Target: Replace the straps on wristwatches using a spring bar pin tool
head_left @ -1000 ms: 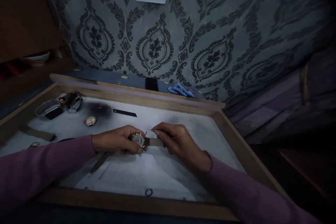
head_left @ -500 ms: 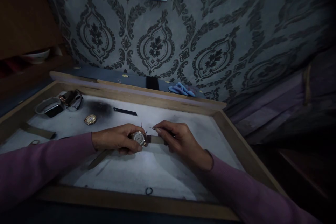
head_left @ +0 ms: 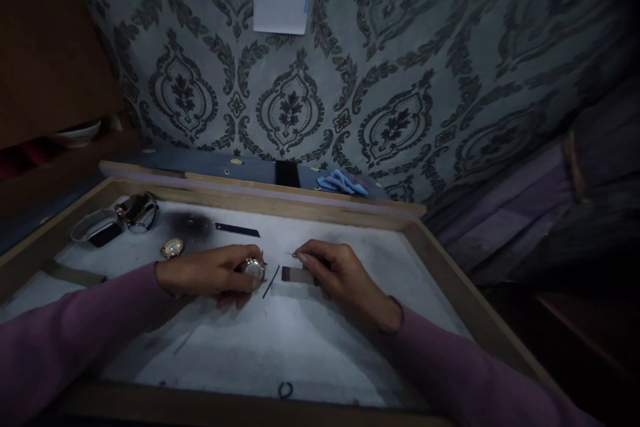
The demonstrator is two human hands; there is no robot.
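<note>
Watch case (head_left: 253, 269) gripped in left hand (head_left: 213, 271) over white, wood-rimmed surface (head_left: 320, 347); right hand (head_left: 340, 272) pinches slim pointed tool (head_left: 295, 255), strap piece (head_left: 299, 275) at its fingers; thin dark strip (head_left: 271, 281) between case and strap, black blade (head_left: 237, 230) beyond

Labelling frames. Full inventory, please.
Watch case: 1, silver, left hand
Tool: 1, dark, right hand
Strap piece: 1, brownish, by tool
Stick: 1, black, between hands
Tray: 1, brown, centre
Bar: 1, black, tray back
Loose watch: 1, gold, tray left
Strapped watches: 2+, mixed, tray corner
Strap: 1, olive, tray left
Ring: 1, black, tray front
Cloth: 1, blue, behind tray
Paper: 1, white, wall
Bowl: 1, white, left shelf
Curtain: 1, purplish, right
Hands: 2, purple sleeves, centre
</note>
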